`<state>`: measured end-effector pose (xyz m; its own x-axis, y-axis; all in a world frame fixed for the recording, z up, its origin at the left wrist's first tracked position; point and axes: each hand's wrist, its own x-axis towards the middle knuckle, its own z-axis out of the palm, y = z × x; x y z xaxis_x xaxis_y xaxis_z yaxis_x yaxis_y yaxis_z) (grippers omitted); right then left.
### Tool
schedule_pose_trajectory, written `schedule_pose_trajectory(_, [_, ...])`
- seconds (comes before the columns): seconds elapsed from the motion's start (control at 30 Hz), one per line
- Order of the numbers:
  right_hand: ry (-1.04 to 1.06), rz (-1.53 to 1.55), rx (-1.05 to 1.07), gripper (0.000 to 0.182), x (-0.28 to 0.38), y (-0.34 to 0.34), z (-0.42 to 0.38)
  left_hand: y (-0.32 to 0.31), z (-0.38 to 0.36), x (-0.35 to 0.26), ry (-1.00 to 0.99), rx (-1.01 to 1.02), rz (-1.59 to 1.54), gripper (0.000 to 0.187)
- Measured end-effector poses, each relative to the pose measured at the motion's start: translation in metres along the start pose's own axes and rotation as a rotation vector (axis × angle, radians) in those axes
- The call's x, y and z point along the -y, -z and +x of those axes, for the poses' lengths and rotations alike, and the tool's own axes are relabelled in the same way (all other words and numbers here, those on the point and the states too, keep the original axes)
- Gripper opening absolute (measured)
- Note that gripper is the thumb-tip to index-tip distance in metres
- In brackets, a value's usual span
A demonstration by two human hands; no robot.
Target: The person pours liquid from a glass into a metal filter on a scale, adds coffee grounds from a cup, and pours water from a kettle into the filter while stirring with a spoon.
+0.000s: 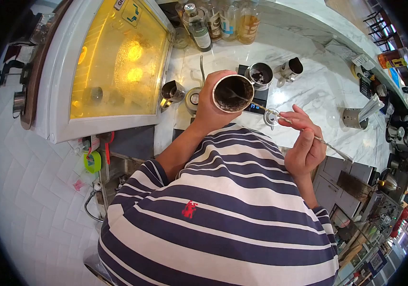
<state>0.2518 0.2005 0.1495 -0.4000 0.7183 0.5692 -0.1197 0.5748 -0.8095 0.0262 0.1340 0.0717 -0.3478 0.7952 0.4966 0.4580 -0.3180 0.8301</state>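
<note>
We have the long spoon [329,144] slanting between our two grips, its inner end inside the cup [233,78]. Its twisted shaft makes the long axis: from the cup it runs rightward and back toward our body, through the right grip, with the free tail pointing out past it. The inner end points forward and left, but dark residue and shadow hide exactly where it meets the contents. The cup sits within the left grip, mouth up toward our view; we cannot tell how far it tilts.

Our left hand [209,107] is wrapped around the cup's outside, and our right hand [306,140] is closed on the shaft, thumb against fingers. We judge the step to be stirring or scraping inside the cup. The next move seems to call for a firm left hold and a light turn of the right fingers, keeping the shaft clear of the rim.

Just beyond the left grip, a metal pitcher [261,65] with dark contents appears to stand on the lit scale [254,107]. Between the grips, on the counter [304,100], lies a small round metal piece [271,117]. Left of the left grip is another pitcher [177,91]; farther ahead stand bottles [198,29].
</note>
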Motion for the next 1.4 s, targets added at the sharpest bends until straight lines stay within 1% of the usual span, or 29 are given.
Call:
schedule_pose_trajectory(0.13, [-0.002, -0.012, 0.010, 0.034, 0.001, -0.001, 0.002, 0.000, 0.000, 0.002, 0.022, 0.007, -0.049, 0.084])
schedule_pose_trajectory(0.33, [-0.018, -0.018, -0.012, 0.033, -0.002, 0.001, 0.002, -0.001, 0.002, 0.001, -0.007, 0.002, -0.037, 0.085])
schedule_pose_trajectory(0.53, [-0.011, -0.034, -0.025, 0.032, -0.002, 0.000, 0.002, 0.000, 0.000, 0.003, 0.004, 0.007, -0.044, 0.085])
schedule_pose_trajectory(0.73, [-0.052, 0.009, -0.041, 0.033, -0.007, 0.000, -0.001, -0.001, -0.002, 0.005, 0.014, 0.026, -0.053, 0.084])
schedule_pose_trajectory(0.93, [-0.084, 0.061, -0.066, 0.034, -0.010, 0.002, -0.004, -0.002, -0.001, 0.003, 0.039, 0.039, -0.038, 0.084])
schedule_pose_trajectory(1.03, [-0.135, 0.052, -0.088, 0.035, -0.014, 0.003, -0.004, -0.003, -0.002, 0.006, 0.109, 0.093, -0.021, 0.084])
schedule_pose_trajectory(1.13, [-0.215, 0.051, -0.136, 0.035, -0.018, 0.007, -0.004, -0.004, 0.000, 0.002, 0.172, 0.116, 0.025, 0.085])
schedule_pose_trajectory(1.23, [-0.343, 0.248, -0.273, 0.035, -0.023, 0.011, -0.004, -0.008, 0.002, 0.000, 0.191, 0.101, 0.085, 0.086])
schedule_pose_trajectory(1.33, [-0.356, 0.346, -0.338, 0.036, -0.031, 0.028, -0.004, -0.012, 0.001, 0.006, 0.243, 0.118, 0.046, 0.086])
schedule_pose_trajectory(1.4, [-0.359, 0.336, -0.397, 0.037, -0.033, 0.039, -0.004, -0.015, 0.000, 0.009, 0.266, 0.128, 0.054, 0.086])
